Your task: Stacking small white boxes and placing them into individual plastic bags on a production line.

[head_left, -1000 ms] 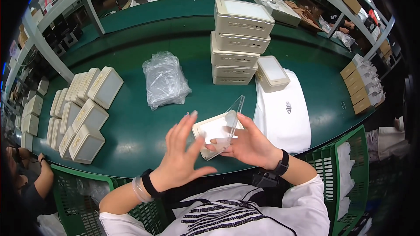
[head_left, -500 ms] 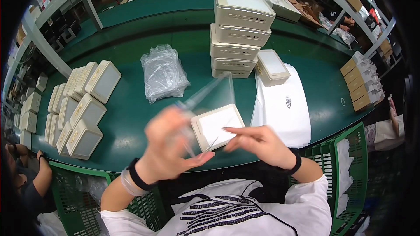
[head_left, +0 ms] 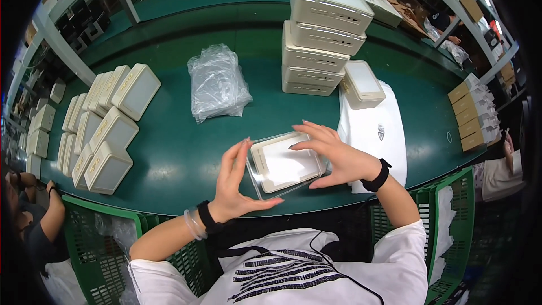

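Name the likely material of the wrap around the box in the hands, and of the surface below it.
The wrap looks like thin clear plastic film: glossy, see-through, with the cream box visible inside. The green surface looks like smooth rubbery belting with a soft sheen, though the exact material cannot be told.

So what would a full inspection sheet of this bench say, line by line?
Surface: green table, a white sheet on its right side.
Job's things: a cream box in a clear bag, lying flat at the near edge.
Clutter: a stack of cream boxes at the back; rows of small cream boxes on the left; a pile of clear bags.
Fingers: left hand and right hand both touch the bagged box at its sides.
Cables: a thin dark cord on the person's shirt.
Surroundings: green crates, shelving, another person's arm on the left.
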Demonstrator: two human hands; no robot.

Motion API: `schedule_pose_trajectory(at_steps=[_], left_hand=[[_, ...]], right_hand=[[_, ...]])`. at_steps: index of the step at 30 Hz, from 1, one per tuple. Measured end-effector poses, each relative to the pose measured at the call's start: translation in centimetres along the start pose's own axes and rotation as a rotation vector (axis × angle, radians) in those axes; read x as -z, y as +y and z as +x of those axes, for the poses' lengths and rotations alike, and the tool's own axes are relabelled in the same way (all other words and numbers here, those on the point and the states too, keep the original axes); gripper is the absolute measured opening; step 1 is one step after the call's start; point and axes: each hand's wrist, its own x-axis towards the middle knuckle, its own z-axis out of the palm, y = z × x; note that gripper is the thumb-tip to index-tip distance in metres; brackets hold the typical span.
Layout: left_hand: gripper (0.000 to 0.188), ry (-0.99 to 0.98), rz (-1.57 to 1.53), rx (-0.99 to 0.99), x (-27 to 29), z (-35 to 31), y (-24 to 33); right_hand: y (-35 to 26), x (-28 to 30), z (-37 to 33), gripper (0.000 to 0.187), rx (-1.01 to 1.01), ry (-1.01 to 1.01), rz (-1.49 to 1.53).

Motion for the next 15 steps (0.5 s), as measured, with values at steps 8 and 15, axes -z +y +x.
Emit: schedule_pose_trajectory(at_steps=[8,15], left_hand=[[0.128,-0.18,-0.126,0.208,-0.8,-1.4,-1.3],[0.128,-0.276,0.106,0.241,-0.2,-0.5,-0.9]], right_hand=[[0.6,0.9,0.1,0.086,-0.099,-0.071,-0.121],[0.8,0.5,0.2,0.093,-0.141,-0.057,-0.138]])
